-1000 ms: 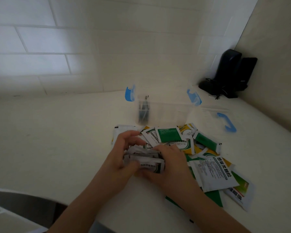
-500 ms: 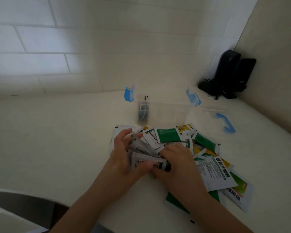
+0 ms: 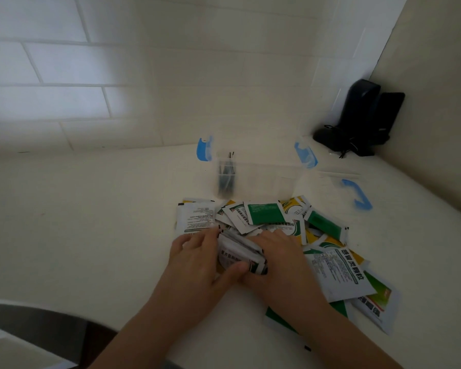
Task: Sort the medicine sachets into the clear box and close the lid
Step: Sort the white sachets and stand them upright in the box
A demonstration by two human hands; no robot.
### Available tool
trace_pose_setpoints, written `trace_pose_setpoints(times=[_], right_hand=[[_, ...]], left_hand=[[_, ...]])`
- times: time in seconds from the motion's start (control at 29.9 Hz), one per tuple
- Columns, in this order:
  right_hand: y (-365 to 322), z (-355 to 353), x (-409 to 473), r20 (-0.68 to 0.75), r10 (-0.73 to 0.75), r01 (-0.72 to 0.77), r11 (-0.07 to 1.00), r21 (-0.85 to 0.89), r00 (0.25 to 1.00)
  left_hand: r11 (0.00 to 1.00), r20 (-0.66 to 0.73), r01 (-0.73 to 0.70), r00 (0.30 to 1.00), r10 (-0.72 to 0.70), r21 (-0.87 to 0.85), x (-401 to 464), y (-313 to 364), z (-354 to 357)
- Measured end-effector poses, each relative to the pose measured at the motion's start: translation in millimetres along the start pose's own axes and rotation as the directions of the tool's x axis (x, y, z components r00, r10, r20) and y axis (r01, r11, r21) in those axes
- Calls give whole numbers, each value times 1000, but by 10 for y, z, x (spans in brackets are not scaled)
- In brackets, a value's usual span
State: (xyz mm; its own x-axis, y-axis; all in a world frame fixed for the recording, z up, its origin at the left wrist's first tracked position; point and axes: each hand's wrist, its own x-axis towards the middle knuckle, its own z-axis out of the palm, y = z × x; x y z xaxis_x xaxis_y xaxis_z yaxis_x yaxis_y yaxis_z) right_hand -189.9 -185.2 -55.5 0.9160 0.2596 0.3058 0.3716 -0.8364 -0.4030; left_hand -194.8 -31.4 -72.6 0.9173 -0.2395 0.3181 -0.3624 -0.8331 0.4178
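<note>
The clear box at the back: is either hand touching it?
Apart. The head view shows the left hand and right hand holding a small stack of sachets, with loose sachets lying between them and the clear box.

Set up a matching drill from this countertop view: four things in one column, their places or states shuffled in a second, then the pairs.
1. clear box
2. lid
3. sachet stack
4. black device

A. in the far right corner
B. gripped between left hand and right hand
C. lying off, right of the box
D. open, beyond the sachet pile

Pairs: 1-D, 2-C, 3-B, 4-A
</note>
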Motion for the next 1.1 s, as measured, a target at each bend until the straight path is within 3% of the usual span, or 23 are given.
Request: trace_pose_setpoints(times=[0.07,0.23,0.47,0.63,0.73,0.97,1.1], right_hand=[[10,3,-4,58,-18,17,1000,9,998],[30,17,-13,46,-58,55,995,79,997],[34,-20,-58,96,-7,-11,983,184,995],[-49,-247,-28,55,-44,21,932,363,998],[-104,-483,134,-16,16,-8,908,419,1000],[-36,-1031,1160,-236,34,19,975,221,971],[149,-910,1658,-144,65,-71,997,-38,987]], left_hand=[[1000,2,6,1000,-6,18,14,20,-30],[910,39,77,997,-67,-407,41,-46,-106],[858,112,114,991,-67,-501,29,-115,-137],[869,-21,-48,999,44,-493,142,-2,-335],[880,-21,-136,990,142,-456,457,100,-587],[853,-41,-233,969,242,-467,1790,154,-846],[851,141,-83,973,181,-518,2301,-27,-688]])
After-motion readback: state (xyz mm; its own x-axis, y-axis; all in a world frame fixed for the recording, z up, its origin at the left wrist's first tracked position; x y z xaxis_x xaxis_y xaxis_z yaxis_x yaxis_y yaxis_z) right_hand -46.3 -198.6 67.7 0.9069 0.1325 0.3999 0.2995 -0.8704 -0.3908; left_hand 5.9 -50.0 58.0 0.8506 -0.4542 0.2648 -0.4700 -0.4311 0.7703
